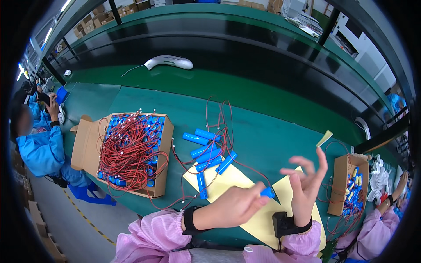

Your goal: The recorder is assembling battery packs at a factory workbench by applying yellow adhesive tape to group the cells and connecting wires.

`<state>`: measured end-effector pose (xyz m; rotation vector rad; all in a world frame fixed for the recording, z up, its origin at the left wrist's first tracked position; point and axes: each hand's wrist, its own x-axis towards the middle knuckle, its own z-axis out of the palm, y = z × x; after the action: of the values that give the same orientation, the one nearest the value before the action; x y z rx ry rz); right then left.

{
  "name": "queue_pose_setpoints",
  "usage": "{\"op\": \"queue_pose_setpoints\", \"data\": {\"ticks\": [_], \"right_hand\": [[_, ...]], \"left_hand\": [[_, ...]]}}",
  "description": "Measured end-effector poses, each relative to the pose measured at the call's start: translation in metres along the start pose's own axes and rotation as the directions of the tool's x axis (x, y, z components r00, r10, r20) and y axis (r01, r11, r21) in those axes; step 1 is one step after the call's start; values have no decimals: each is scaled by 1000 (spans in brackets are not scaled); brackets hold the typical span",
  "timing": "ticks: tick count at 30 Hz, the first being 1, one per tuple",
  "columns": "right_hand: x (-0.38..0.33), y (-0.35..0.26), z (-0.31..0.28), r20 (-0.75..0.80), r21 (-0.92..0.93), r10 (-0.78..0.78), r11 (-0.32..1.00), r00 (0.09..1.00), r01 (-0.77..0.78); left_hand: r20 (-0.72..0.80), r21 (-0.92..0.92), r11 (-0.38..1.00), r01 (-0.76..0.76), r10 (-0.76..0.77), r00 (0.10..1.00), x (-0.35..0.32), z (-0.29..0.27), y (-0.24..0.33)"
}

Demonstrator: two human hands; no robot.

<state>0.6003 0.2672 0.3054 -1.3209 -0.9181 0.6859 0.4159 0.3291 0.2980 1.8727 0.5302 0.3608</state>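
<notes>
Fingers of the left hand (237,205) are pressed together around one end of a blue cylindrical cell (266,192), pinching it so that only its far tip pokes out toward the other hand. Held up off the desk (272,127) this way, the cell sits at chest height between both hands, probably so its end can be worked on. The right hand (305,184) stands upright just beside that tip with its fingers spread and loosely curled, holding nothing that can be made out; a small yellow strip (324,138) shows just above its fingertips, and I cannot tell whether it touches a finger or lies on the desk behind.

Below the hands a yellow sheet (232,177) lies on the green desk, seemingly as a work mat. Loose blue cells (208,153) with red wires (221,120) lie partly on its far corner and partly on the desk beyond, within easy reach. Further left an open cardboard box (127,153) holds many more cells under a tangle of red wire. A smaller box (348,184) of cells sits at the right, near another person's hand (401,182).

Most of the held cell is hidden in the fist, so any wire on it cannot be seen. A white handheld device (169,62) rests far back; its kind is unclear.
</notes>
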Motion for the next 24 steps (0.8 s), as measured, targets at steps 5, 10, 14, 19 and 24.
{"op": "queue_pose_setpoints", "data": {"ticks": [5,10,14,19,24], "right_hand": [[-11,-24,11,350,-84,157,987,924,-136],[-25,-49,16,265,-208,124,976,956,-69],[-23,-56,4,45,35,-95,995,994,93],[-12,-79,-13,-88,61,-235,969,968,240],[-14,-84,-36,-51,-79,-307,950,950,303]], "left_hand": [[90,75,975,-208,201,975,2,16,-7],[157,-58,973,-223,230,960,-3,25,-9],[336,-24,992,-124,125,934,-3,11,7],[232,-9,954,-298,292,928,-8,22,-3],[286,-232,953,-196,259,923,-4,17,1]]}}
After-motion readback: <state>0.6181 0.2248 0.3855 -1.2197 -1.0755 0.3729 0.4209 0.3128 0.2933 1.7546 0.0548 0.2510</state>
